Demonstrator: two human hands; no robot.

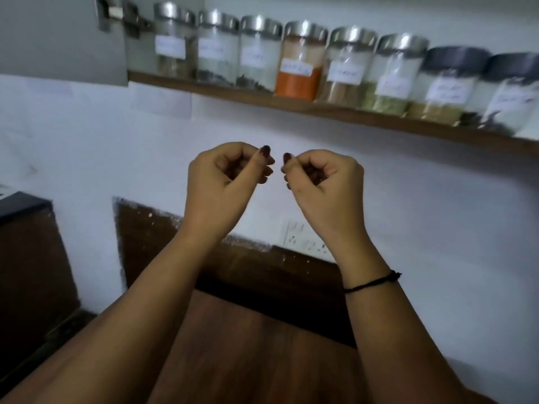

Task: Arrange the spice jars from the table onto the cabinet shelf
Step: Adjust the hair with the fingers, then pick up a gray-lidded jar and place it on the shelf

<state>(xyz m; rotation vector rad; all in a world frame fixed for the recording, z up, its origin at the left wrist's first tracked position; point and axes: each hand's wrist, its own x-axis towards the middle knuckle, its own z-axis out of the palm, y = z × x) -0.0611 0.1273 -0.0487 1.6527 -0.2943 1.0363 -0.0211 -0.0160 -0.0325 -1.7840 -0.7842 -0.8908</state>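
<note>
Two bare forearms rise from the bottom edge, and your hands meet in front of the white wall. Your left hand (pixel 224 173) is curled loosely, fingers bent in toward the palm, holding nothing. Your right hand (pixel 320 177) mirrors it, also curled and empty, with a thin black thread (pixel 370 282) around its wrist. The two sets of dark-painted fingertips sit near each other but apart.

Below your arms lies the brown wooden table (pixel 262 351), bare where it shows. Behind it a white socket plate (pixel 300 236) sits on the wall, partly hidden by your right wrist.

Above your hands and well clear of them, the wooden shelf (pixel 291 103) runs across the wall, sloping down to the right in this view. Eight jars stand upright on it in a close row. Six at the left have silver lids, among them the orange-powder jar (pixel 300 62); two at the right have dark lids, such as the dark-lidded jar (pixel 449 83). Each carries a white label, too blurred to read. A cabinet hinge (pixel 122 16) shows at the top left.
</note>
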